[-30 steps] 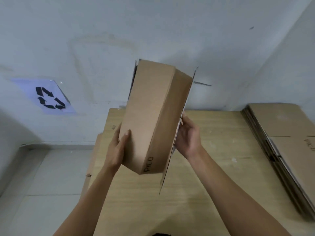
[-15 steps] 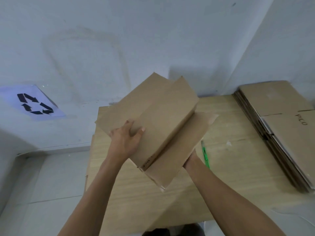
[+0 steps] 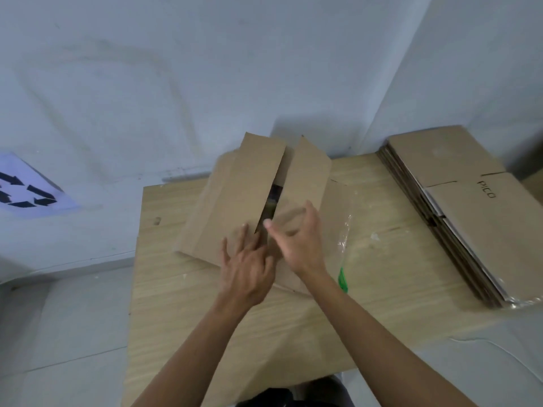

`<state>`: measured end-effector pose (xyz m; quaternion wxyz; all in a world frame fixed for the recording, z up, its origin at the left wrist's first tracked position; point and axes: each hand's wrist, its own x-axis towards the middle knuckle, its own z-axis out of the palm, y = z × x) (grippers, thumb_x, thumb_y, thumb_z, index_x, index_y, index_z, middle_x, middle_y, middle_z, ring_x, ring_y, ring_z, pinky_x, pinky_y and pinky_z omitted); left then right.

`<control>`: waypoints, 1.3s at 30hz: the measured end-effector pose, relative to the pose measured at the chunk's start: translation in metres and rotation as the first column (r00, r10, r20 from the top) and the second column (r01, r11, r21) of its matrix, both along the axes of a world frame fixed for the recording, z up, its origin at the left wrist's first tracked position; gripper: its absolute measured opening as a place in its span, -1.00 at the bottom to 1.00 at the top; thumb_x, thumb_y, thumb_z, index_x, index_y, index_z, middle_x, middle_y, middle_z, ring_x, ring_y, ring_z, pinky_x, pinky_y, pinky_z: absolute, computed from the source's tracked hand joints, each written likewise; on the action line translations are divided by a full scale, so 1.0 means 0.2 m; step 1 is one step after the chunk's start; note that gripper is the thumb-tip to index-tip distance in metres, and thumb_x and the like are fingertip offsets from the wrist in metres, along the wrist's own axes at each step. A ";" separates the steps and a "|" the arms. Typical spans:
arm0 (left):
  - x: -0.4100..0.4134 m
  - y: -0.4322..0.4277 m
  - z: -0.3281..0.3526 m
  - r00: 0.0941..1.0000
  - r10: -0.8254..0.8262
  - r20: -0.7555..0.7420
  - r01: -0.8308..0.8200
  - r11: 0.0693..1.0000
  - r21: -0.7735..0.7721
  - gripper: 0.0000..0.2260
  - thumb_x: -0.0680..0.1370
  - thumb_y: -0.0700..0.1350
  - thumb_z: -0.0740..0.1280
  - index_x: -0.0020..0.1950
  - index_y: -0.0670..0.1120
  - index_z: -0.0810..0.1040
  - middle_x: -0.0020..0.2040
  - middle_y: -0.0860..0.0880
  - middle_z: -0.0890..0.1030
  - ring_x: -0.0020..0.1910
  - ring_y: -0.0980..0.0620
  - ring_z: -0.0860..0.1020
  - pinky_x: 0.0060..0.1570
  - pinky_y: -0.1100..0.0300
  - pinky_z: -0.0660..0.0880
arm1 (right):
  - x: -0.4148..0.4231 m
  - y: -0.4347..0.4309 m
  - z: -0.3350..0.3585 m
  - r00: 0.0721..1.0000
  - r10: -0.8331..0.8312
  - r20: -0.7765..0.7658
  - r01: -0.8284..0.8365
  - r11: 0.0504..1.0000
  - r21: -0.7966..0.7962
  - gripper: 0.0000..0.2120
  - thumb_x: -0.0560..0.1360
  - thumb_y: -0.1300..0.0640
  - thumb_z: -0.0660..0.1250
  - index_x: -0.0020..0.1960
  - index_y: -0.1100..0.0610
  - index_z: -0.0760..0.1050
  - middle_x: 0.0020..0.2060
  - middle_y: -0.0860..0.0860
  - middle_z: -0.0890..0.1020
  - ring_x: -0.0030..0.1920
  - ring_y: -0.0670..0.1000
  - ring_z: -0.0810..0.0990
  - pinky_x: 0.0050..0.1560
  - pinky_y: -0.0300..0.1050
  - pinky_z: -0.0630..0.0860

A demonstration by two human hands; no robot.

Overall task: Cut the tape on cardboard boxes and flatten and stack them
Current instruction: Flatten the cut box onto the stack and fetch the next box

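Left hand (image 3: 246, 259) lies flat, fingers spread, on the cardboard box (image 3: 235, 195) at the table's (image 3: 176, 312) far edge. Right hand (image 3: 296, 239) arches alongside, blurred; grasp unclear.

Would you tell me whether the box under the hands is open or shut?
Open: the box lies on the table, its two top flaps parted with a dark gap between.

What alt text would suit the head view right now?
A cardboard box lies on a wooden table with its top flaps parted; the left hand rests flat on it and the right hand, blurred, is over the right flap. A stack of flattened boxes lies at the table's right edge, and a green tool beside the right wrist.
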<state>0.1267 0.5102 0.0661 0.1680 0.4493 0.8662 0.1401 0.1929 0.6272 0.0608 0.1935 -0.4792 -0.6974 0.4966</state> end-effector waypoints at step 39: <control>-0.49 0.14 -0.35 0.914 0.406 0.022 -0.394 0.899 -0.190 -0.25 0.63 0.26 0.15 0.66 0.05 -0.20 0.66 -0.09 -0.22 0.59 -0.39 -0.19 0.42 -0.50 -0.07 | -0.14 0.70 -0.18 0.653 0.241 0.718 -0.657 0.652 0.378 -0.39 0.57 0.03 0.34 0.52 0.00 0.12 0.58 0.11 0.10 -0.08 0.15 0.62 -0.22 -0.02 0.55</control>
